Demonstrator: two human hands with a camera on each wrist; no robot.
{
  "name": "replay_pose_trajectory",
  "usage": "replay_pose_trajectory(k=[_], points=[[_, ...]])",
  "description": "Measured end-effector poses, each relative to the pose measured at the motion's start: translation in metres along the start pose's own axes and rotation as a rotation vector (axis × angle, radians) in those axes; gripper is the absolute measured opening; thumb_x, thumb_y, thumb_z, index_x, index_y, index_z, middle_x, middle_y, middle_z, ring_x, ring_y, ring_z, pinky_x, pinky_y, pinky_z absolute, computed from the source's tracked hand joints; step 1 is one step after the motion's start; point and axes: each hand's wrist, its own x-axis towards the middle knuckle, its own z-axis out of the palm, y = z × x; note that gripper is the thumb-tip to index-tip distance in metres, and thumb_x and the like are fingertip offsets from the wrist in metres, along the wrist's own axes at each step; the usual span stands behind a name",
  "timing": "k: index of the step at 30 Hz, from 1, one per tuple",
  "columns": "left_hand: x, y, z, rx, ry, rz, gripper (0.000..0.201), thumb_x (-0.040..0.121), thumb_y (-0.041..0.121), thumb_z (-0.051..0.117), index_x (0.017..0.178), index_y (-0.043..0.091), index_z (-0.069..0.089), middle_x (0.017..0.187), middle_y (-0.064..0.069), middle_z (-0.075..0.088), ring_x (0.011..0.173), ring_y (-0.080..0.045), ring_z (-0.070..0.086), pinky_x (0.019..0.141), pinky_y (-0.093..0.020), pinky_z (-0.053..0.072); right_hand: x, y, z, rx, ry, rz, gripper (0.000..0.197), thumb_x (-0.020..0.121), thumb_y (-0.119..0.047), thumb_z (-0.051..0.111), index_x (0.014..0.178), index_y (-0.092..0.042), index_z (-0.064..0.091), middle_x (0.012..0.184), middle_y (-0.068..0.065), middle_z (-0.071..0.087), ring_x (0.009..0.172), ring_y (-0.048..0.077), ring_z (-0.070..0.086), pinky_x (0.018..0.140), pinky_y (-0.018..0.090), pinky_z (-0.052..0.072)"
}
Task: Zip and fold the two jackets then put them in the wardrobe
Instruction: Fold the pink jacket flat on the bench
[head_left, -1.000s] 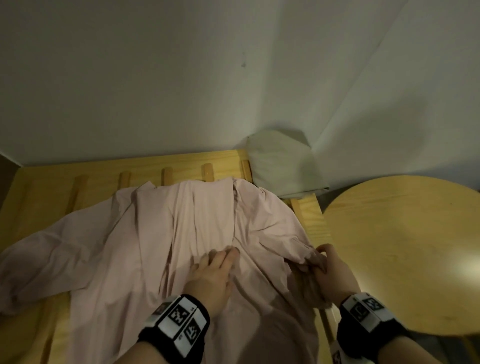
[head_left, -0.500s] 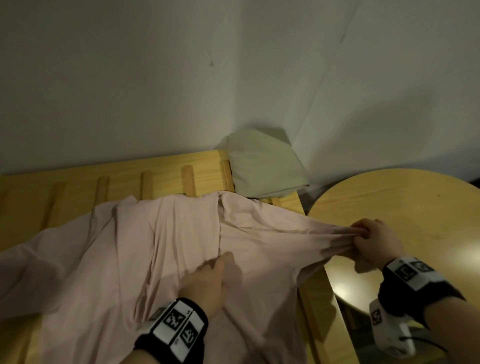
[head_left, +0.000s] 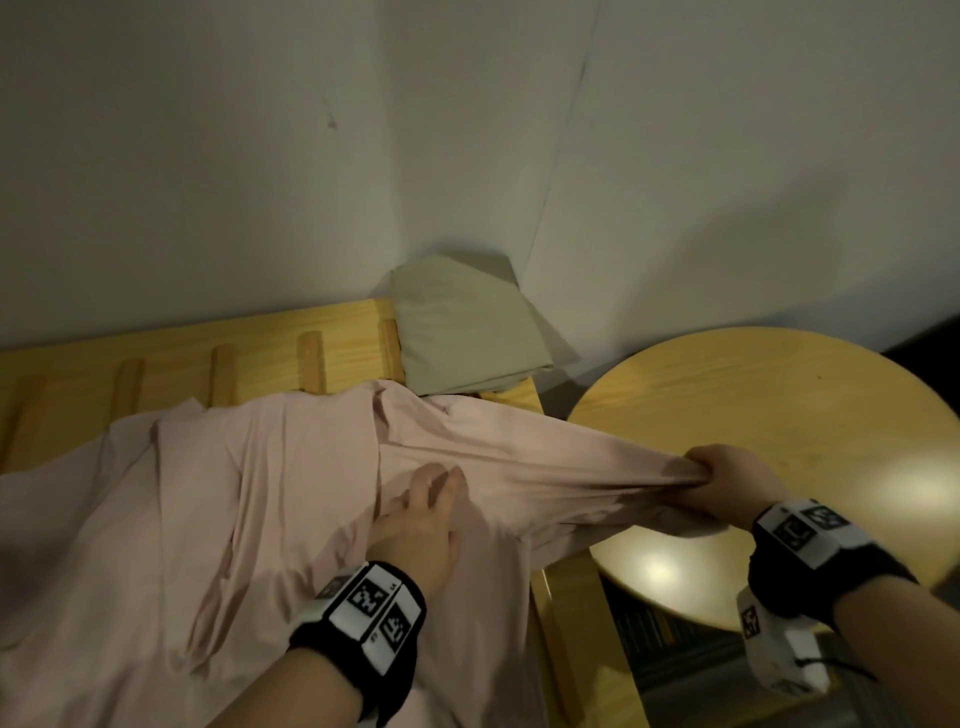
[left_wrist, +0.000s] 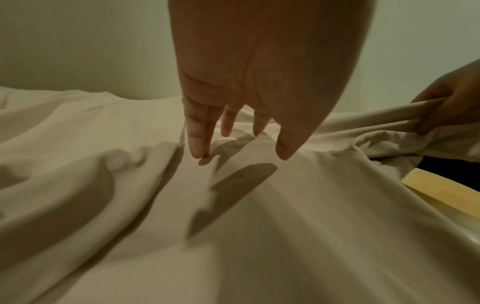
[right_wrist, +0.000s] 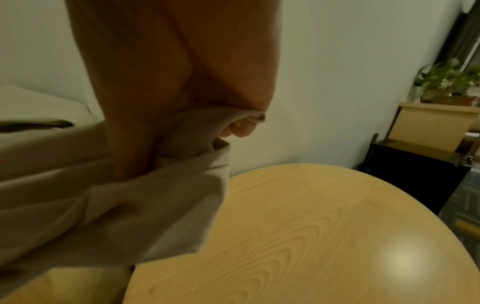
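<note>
1. Head view shows me the pink jacket (head_left: 218, 519) spread over the slatted bed frame (head_left: 171, 353), unfolded; whether its zip is closed I cannot tell.
2. My right hand (head_left: 727, 483) is clenched around a bunched sleeve, stretched out past the frame's right edge; my left hand (head_left: 415, 525) rests its straight fingers on the cloth mid-frame.
3. A folded olive jacket (head_left: 462, 327), I judge, sits at the frame's far right corner. Folding and the wardrobe remain.
4. The round table (head_left: 779, 415) crowds the right edge.

I drew the pink jacket's sleeve (head_left: 545, 483) taut out over the round counter (head_left: 779, 415) with my right hand (head_left: 727, 483); my left hand (head_left: 421, 525) lifted, fingers spread.
</note>
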Motion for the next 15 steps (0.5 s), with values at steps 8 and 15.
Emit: replay_pose_trajectory(k=[8, 15], points=[[0.015, 0.008, -0.007, 0.008, -0.065, -0.076, 0.070, 0.095, 0.032, 0.039, 0.149, 0.031, -0.006, 0.152, 0.000, 0.007, 0.115, -0.023, 0.052, 0.085, -0.028, 0.044, -0.003, 0.026, -0.028, 0.141, 0.140, 0.049, 0.013, 0.090, -0.005, 0.050, 0.082, -0.012, 0.059, 0.077, 0.008, 0.054, 0.067, 0.023, 0.047, 0.055, 0.032, 0.032], [0.025, 0.011, -0.009, 0.070, -0.163, -0.074, 0.055, 0.097, 0.027, 0.032, 0.146, 0.042, 0.013, 0.148, -0.005, 0.016, 0.121, -0.028, 0.042, 0.094, -0.033, 0.039, -0.004, 0.045, -0.018, 0.366, 0.287, 0.090, 0.031, 0.089, -0.025, 0.060, 0.077, 0.003, 0.061, 0.068, 0.018, 0.059, 0.056, 0.019, 0.046, 0.050, 0.030, 0.030]])
